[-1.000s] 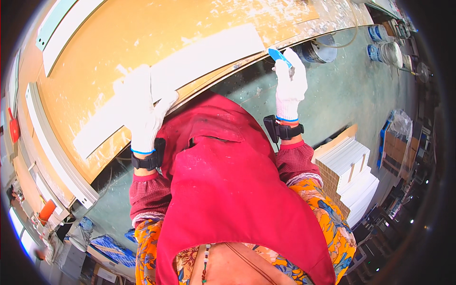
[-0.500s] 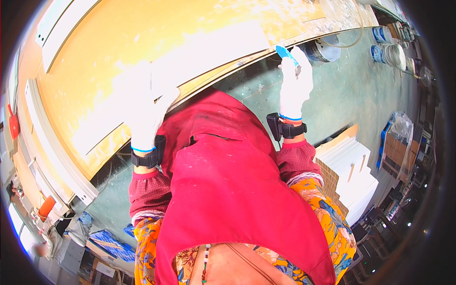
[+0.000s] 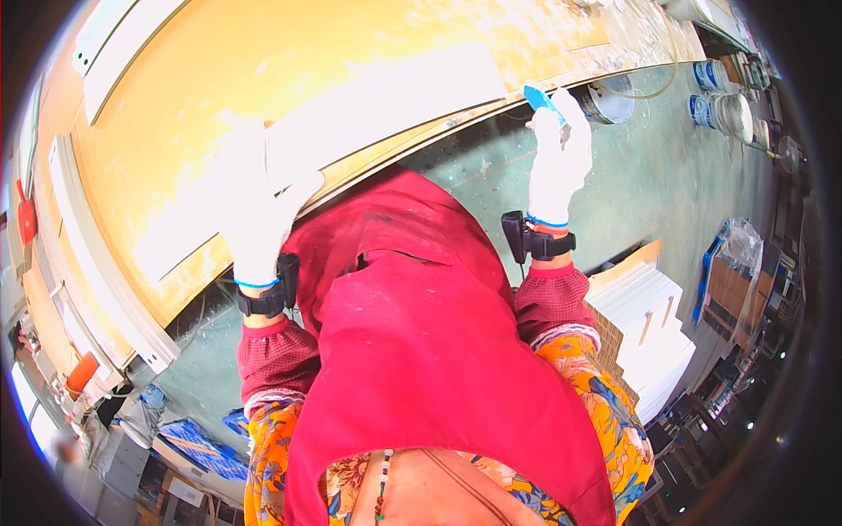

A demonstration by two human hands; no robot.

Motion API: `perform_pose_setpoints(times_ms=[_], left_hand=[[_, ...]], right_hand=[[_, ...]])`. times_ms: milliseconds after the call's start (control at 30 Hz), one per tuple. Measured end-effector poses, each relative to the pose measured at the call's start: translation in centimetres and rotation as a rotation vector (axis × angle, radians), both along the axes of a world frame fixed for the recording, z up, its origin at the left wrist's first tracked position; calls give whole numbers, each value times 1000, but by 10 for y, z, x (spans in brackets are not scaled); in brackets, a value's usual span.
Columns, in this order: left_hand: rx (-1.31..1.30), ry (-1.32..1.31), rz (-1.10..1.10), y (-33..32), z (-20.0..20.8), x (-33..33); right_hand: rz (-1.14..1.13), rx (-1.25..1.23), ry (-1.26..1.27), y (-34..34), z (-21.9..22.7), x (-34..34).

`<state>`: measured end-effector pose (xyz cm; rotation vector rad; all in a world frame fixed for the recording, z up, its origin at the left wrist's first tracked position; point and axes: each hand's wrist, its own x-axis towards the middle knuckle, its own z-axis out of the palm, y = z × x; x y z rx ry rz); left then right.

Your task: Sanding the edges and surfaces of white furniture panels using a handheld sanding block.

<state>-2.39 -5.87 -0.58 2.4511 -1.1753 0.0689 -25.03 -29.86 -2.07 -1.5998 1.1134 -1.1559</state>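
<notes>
On the workbench at left, my left hand (image 3: 263, 215), in a white glove, lies on a long white panel (image 3: 395, 101) near the bench's front edge. Its thumb is spread away from the fingers; glare washes out the fingertips. My right hand (image 3: 561, 162), also gloved in white, is raised beside the bench edge, right of the panel's far end. Between its thumb and fingers it pinches a small flat blue scraper-like piece (image 3: 544, 103), pointing up and left. The piece's lower end is hidden in the glove.
The yellowish workbench (image 3: 351, 35) runs along the far side, with long white strips (image 3: 110, 254) at its left. Beyond my right hand stand a bucket (image 3: 617, 98) and several paint-type pails (image 3: 724, 116). A stack of white boards (image 3: 653, 337) sits at lower right on the green floor (image 3: 649, 184).
My right hand has shifted slightly right, still holding the blue piece. My left hand has slid a little left along the panel. The view has also shifted slightly.
</notes>
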Motion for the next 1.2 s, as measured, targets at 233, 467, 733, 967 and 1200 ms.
perform_pose_setpoints(times_ms=[233,467,733,967,1200], left_hand=[[30,93,93,17,19,10],[92,8,151,32,10,15],[74,25,136,30,16,19],[-151,155,15,38,-11,14],[-281,266,144,4,0,0]], right_hand=[[119,-269,419,-52,1,17],[218,-251,414,-76,-7,36],[235,-370,439,-70,2,48],[321,-190,357,-47,48,51],[486,-25,110,-5,61,90]])
